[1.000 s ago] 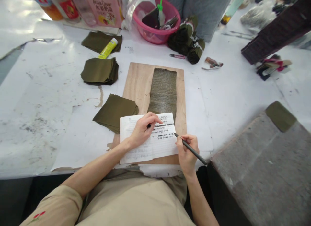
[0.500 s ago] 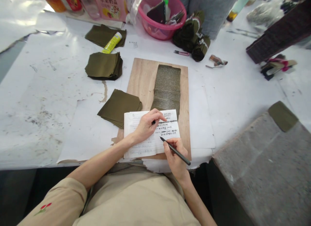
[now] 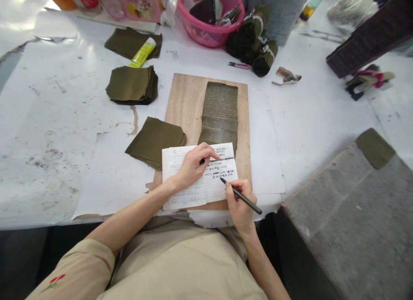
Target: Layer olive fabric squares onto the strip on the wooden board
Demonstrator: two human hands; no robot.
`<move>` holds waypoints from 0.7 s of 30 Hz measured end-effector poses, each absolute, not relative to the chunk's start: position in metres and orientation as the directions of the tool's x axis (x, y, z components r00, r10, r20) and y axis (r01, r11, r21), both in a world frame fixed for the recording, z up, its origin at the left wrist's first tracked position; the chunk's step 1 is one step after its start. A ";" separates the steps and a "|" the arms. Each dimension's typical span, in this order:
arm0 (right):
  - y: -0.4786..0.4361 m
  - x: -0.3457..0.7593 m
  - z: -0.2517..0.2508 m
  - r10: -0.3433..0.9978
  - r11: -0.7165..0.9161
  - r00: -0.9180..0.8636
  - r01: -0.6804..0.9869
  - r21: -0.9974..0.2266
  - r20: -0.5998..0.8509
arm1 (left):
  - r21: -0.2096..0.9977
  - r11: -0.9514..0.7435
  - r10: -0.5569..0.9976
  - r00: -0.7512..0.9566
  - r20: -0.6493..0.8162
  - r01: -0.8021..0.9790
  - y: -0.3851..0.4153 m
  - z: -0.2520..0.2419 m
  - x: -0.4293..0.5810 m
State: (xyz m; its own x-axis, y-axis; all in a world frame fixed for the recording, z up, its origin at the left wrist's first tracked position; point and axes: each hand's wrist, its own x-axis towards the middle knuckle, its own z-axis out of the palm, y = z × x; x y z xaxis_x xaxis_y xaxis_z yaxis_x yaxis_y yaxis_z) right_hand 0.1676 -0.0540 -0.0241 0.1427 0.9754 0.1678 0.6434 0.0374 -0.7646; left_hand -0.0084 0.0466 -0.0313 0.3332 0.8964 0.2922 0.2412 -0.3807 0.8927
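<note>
An open notebook (image 3: 222,191) with handwritten lines, some crossed out, lies over the near part of a wooden board (image 3: 185,91). My right hand (image 3: 240,203) grips a dark pen (image 3: 247,200), its tip at the page below the last written line. My left hand (image 3: 193,164) rests on the notebook with fingers curled around a small black pen cap (image 3: 202,161); only the cap's end shows. Beyond the notebook, overlapping olive fabric pieces (image 3: 220,104) with a speckled surface lie on the board. A fanned stack of olive fabric pieces (image 3: 156,140) touches the board's left side.
Farther back are another fabric stack (image 3: 130,85), a yellow tube (image 3: 142,52) on more fabric, a pink basin (image 3: 209,35) of tools, dark yarn bundles (image 3: 265,59) and pink-handled snips (image 3: 238,65). A grey padded surface (image 3: 351,218) stands at the right.
My right hand and the pen have moved a little to the right across the page. My left hand stays on the notebook. The whole view has shifted slightly.
</note>
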 end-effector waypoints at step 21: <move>-0.047 0.180 -0.032 0.986 -0.044 0.156 0.584 -0.811 0.059 | 0.886 -0.375 0.898 0.345 0.274 0.272 0.046 -0.025 -0.006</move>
State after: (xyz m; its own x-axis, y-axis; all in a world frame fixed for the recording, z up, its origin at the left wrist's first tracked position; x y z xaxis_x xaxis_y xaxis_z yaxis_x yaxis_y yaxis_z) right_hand 0.1801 -0.0473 -0.0323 0.1565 0.9859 0.0588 0.5840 -0.0444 -0.8106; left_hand -0.0063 0.0463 -0.0253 0.3453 0.8975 0.2742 0.2725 -0.3754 0.8859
